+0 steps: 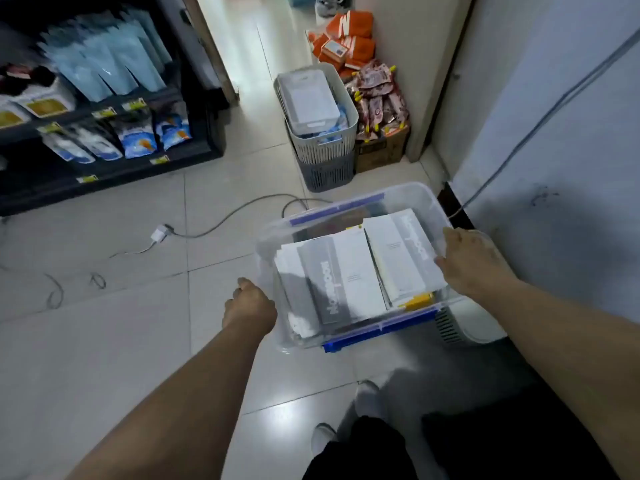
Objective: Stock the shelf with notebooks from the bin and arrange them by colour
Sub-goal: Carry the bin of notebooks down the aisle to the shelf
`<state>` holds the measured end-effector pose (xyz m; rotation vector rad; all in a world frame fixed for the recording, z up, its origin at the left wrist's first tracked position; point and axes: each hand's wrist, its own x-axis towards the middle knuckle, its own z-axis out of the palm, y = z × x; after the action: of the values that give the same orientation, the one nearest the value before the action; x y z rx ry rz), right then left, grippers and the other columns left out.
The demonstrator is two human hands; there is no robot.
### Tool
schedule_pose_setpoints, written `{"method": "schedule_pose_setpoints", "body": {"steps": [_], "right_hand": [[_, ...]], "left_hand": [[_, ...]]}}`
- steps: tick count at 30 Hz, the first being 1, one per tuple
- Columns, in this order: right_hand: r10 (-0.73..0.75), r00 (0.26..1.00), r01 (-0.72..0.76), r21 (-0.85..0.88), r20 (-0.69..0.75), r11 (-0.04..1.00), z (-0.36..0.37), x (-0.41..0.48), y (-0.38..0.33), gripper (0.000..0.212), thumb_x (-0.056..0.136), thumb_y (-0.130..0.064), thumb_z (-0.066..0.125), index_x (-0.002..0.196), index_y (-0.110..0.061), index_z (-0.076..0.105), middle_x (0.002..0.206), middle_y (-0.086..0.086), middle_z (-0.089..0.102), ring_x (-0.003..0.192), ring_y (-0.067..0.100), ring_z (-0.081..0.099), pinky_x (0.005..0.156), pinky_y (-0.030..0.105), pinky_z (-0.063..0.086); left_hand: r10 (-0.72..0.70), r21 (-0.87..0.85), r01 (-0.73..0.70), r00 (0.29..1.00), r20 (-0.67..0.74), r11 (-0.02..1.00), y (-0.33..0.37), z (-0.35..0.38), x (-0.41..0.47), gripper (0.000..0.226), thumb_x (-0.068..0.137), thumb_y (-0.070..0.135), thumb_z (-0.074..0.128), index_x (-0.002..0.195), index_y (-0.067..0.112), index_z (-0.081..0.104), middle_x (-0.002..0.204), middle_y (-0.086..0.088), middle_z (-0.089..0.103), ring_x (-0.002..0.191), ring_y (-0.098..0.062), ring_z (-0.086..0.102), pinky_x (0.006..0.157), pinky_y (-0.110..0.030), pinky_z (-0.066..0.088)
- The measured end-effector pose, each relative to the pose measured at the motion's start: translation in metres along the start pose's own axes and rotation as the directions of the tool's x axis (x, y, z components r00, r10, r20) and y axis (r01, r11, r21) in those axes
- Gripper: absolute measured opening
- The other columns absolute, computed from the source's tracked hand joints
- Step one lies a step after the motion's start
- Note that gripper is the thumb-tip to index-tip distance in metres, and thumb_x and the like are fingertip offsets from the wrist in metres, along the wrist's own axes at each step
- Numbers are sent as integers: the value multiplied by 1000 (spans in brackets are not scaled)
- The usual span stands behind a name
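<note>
Grey-and-white notebooks (346,271) lie flat in overlapping stacks inside a clear plastic bin (398,190) with blue latches, filling most of it. The person's hands flank the bin. The left hand (249,303) is curled against its left wall just under the rim, and the right hand (474,261) clasps the right rim, thumb hooked over the edge. Whether the bin rests on the tiled floor (104,306) or hangs in the grip cannot be told.

A load of paper this full is likely heavy and the thin walls may flex. The two opposite rims therefore look the soundest places to hold it, kept level, since the loose, smooth covers could slide if it tips. A single notebook should be stiff enough to lift by an edge or the spine. Mostly pale covers show on top; what lies beneath is hidden.

Beyond the bin to its left stands the dark shelf (104,181), stocked with packets. Straight beyond the bin are stacked baskets (322,140). A cable (221,220) trails over the floor between bin and shelf, and a white vented appliance (464,323) sits at the bin's near right corner.
</note>
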<state>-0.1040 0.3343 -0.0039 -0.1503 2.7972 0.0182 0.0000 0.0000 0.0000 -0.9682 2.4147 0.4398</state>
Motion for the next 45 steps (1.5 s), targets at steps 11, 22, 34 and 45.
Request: {"method": "schedule_pose_setpoints", "body": {"steps": [11,22,34,45], "right_hand": [[196,978,-209,308,73,928,47,42,0,79,96,-25,50,150,-7,-6,158,15,8,135,39,27,105,52,33],[207,969,-241,349,134,906,34,52,6,69,95,-30,50,149,-15,9,145,25,26,127,44,33,101,49,34],[-12,987,-43,347,157,937,-50,2,-80,74,93,-34,54,151,-21,9,145,21,30,131,39,35,103,47,38],[-384,919,357,229,90,906,-100,-98,-245,77,93,-44,49,151,-24,2,142,25,34,127,41,40,99,47,40]], "left_hand": [[-15,-265,20,1000,21,964,6,50,48,83,95,17,50,154,17,-10,136,-20,49,116,-39,54,88,-42,47],[-153,-585,129,988,8,801,-3,38,53,72,92,14,49,152,35,14,140,-16,42,120,-39,48,98,-55,47],[-389,-660,261,920,-52,705,-102,-32,-33,73,90,16,53,152,32,19,143,-16,41,124,-39,46,102,-51,45],[-649,-857,256,753,-113,447,-285,-66,-158,67,95,38,53,153,29,20,150,-15,37,130,-39,43,107,-49,39]]}}
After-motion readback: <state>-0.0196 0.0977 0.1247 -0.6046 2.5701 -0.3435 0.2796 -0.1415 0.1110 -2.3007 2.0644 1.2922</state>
